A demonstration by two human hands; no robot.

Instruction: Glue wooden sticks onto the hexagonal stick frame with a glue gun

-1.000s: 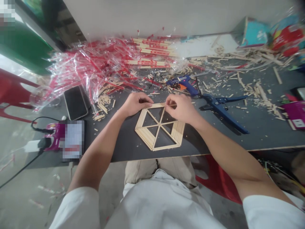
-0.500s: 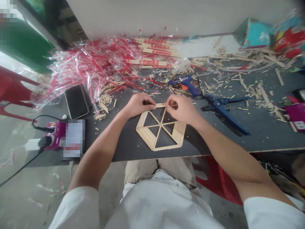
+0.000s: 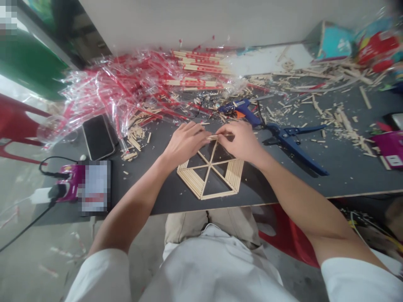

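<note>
A hexagonal frame [image 3: 234,175] made of pale wooden chopstick pieces lies flat on the dark table, with spokes meeting at its middle and stacked pieces filling several sides. Both my hands are at its far edge. My left hand [image 3: 188,141] has its fingers bent and pressed together on the far side, covering the upper left corner. With thumb and index finger my right hand [image 3: 238,138] pinches a thin chopstick, mostly hidden, whose end pokes out to the right. The fingertips of the two hands almost meet.
Behind my hands lie a blue glue gun [image 3: 242,110] and a blue-handled cutter [image 3: 294,144]. Red-printed plastic wrappers [image 3: 126,84] heap up at the back, beside wrapped chopsticks [image 3: 201,63]. Two phones, one a dark phone [image 3: 98,137], and a purple power adapter [image 3: 71,180] sit left. Wood offcuts [image 3: 346,121] litter the right.
My left hand has turned over the far edge, its fingers now flatter and covering more of the frame. My right hand has shifted slightly left, nearer the left fingertips.
</note>
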